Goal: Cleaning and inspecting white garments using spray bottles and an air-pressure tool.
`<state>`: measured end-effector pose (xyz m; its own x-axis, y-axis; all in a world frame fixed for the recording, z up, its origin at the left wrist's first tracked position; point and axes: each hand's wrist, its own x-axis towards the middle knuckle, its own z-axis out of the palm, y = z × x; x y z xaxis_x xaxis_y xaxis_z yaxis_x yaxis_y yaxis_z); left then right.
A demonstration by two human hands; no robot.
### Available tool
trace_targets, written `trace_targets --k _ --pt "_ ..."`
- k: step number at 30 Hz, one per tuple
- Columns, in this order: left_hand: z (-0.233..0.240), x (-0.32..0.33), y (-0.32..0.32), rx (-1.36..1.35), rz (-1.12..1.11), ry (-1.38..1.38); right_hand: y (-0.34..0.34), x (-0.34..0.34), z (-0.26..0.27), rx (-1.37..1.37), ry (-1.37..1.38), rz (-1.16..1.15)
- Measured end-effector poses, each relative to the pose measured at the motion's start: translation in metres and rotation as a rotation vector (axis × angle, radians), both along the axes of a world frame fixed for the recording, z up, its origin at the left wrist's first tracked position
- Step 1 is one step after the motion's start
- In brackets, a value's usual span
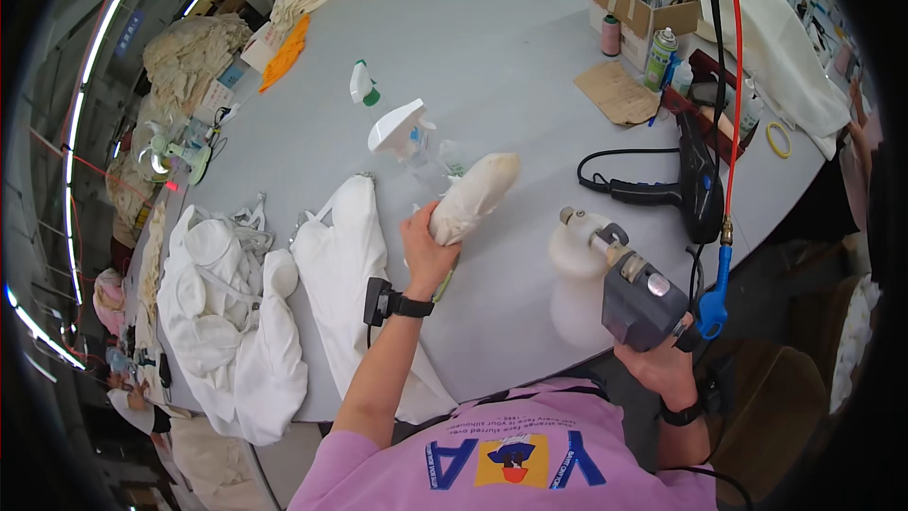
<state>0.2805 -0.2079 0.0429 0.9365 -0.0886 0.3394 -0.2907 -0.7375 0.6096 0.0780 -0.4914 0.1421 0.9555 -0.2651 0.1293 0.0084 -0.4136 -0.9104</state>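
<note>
My left hand [430,248] grips one end of a thick off-white cloth-wrapped pad [474,199], raised over the table. In my right hand [660,369] is a grey electric spray gun [642,298] with a translucent white bottle [582,298] beneath its head. The nozzle is apart from the pad. A white garment with silvery trim [347,241] lies flat beside and partly under my left forearm. To its left, another white garment [234,319] is bunched, with moulded cups and straps showing.
Two trigger spray bottles, one nearer [401,131] and one farther [365,89], stand beyond the pad. A black blower-like tool [695,184] lies at right, near a blue air blow gun [715,305] on a red hose [734,50]. Behind are a cardboard box [638,7] and an aerosol can [661,60].
</note>
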Motion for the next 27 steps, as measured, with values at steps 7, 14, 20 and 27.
trace_targets --k 7,14,20,27 --pt "0.005 0.009 0.012 -0.156 -0.164 0.211 -0.007 -0.003 -0.004 0.036 0.103 0.018" --pt "0.039 -0.005 -0.003 -0.456 -0.164 0.593 -0.008 0.003 -0.006 0.001 0.040 -0.041" --pt "0.032 -0.004 0.001 -0.478 -0.217 0.630 -0.008 0.005 -0.008 -0.094 -0.060 -0.059" --pt "0.031 -0.004 -0.007 -0.422 -0.169 0.571 -0.010 0.005 -0.006 -0.332 -0.152 0.016"
